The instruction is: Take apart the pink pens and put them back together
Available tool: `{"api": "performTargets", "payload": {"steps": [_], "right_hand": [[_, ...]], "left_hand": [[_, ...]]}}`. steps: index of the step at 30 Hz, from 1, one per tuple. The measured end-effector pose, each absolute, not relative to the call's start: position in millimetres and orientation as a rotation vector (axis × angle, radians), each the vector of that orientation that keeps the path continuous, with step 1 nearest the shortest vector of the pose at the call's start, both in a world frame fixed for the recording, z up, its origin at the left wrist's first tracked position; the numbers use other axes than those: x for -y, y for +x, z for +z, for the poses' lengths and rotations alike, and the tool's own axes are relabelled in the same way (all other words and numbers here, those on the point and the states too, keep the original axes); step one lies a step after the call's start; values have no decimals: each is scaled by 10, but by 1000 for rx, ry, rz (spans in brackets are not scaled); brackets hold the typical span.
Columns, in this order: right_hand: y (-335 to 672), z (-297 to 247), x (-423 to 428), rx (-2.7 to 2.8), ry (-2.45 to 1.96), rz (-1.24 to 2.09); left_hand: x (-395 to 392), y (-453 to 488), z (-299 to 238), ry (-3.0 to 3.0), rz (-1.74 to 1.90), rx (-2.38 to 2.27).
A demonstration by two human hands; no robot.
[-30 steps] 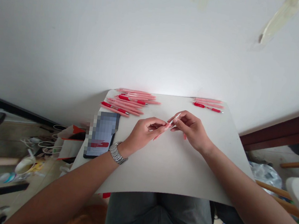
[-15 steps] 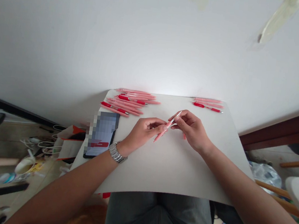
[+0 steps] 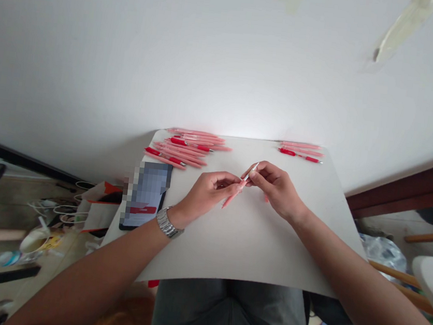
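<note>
Both forearms come in over the table's (image 3: 245, 254) near side, one past each near corner, angled inward so the hands meet above mid-table. Left hand (image 3: 215, 188): back of hand up, wrist roughly straight, metal watch (image 3: 169, 223) on it, above the table's left half; thumb and index pinched narrow on the pink barrel of the held pen (image 3: 243, 182), other fingers curled under, mostly hidden. Right hand (image 3: 274, 187): just right of the table's middle, thumb side toward the left hand, fingers bent; thumb and index pinched narrow on the pen's white end, remaining fingers folded, partly hidden. Hands very close together, pen bridging them.

Held pen is above mid-table, slanted, white tip toward the table's far right, pink end toward its near left. Small pink piece (image 3: 266, 198) shows under the right hand, right of table center; cannot tell if held or lying on the surface.

Pile of pens (image 3: 187, 148), pink plus two red, at the table's far left corner, well apart from the hands. Smaller pen group (image 3: 301, 152), pink with one red, at its far right corner. Phone (image 3: 146, 210) on the table's left edge, screen partly pixelated. Wall (image 3: 229, 54) behind the table's far edge.
</note>
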State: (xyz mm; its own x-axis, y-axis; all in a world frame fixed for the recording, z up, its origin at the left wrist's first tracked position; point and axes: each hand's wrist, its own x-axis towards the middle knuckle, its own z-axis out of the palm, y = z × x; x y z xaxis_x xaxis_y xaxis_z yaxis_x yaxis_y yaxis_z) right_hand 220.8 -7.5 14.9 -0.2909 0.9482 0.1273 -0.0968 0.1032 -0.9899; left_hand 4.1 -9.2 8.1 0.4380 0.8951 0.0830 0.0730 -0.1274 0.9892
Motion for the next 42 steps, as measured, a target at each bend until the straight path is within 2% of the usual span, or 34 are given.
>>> {"api": "performTargets", "payload": {"steps": [35,38,42], "right_hand": [[2304,178,57,1489,-1030,1219],[2344,144,18,1577,-1090,1117],[2441,124,-40,1870,-1194,733]], "left_hand": [[60,47,-4,1540,1021,-864],[57,47,-4,1541,1033,-864],[54,50,20,1539,1060,-878]]}}
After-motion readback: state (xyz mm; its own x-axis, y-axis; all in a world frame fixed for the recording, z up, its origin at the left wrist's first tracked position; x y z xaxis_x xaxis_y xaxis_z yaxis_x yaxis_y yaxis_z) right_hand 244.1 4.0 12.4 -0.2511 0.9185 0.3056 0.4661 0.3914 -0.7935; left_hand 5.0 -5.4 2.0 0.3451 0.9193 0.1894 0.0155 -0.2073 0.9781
